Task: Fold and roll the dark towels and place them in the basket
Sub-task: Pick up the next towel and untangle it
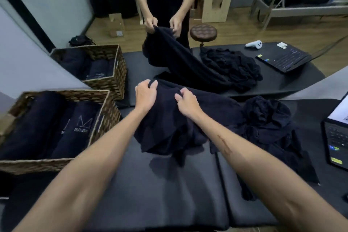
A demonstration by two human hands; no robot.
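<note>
A dark towel (169, 126) hangs crumpled above the black padded table (169, 190), held up at its top edge. My left hand (146, 92) grips the towel's upper left part, fingers curled into the cloth. My right hand (185, 100) pinches the edge a little to the right. More dark towels (267, 124) lie heaped on the table to the right. At the near left stands a wicker basket (105, 117) with rolled dark towels (56, 130) inside.
A second wicker basket (116, 69) with towels sits behind the first. Across the table a person holds up another dark towel (178, 58) beside a heap (231, 66). A laptop (282, 60) and a white controller (254, 44) lie far right; another laptop (337, 137) is at the right edge.
</note>
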